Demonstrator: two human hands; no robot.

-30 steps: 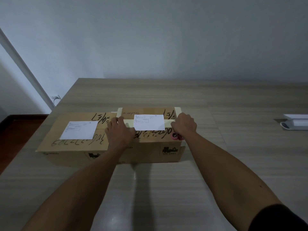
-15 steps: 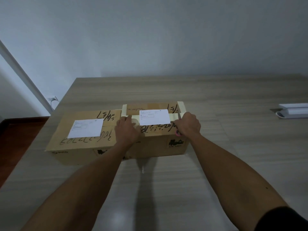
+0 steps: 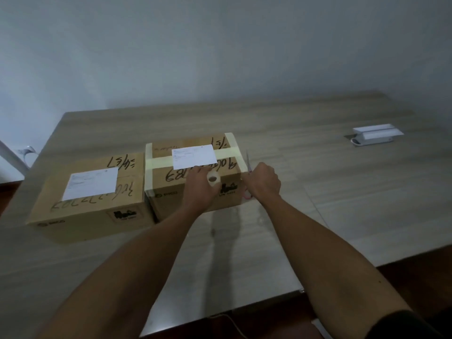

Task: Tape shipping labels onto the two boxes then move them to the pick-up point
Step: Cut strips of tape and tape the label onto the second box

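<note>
Two cardboard boxes stand side by side on the wooden table. The left box carries a white label lying on its top. The right box bears a white label crossed by pale tape strips. My left hand grips a roll of tape over the right box's front edge. My right hand holds scissors with red handles, blades pointing up beside the box's right corner.
A white device sits at the far right of the table. A white wall rises behind the table. Dark red floor shows at the left and lower right. A thin cable hangs off the near edge.
Both hands have lifted off the tape ends on the right box's top and drawn back toward its front. The tape roll and scissor blades now show. The camera view shifted.
</note>
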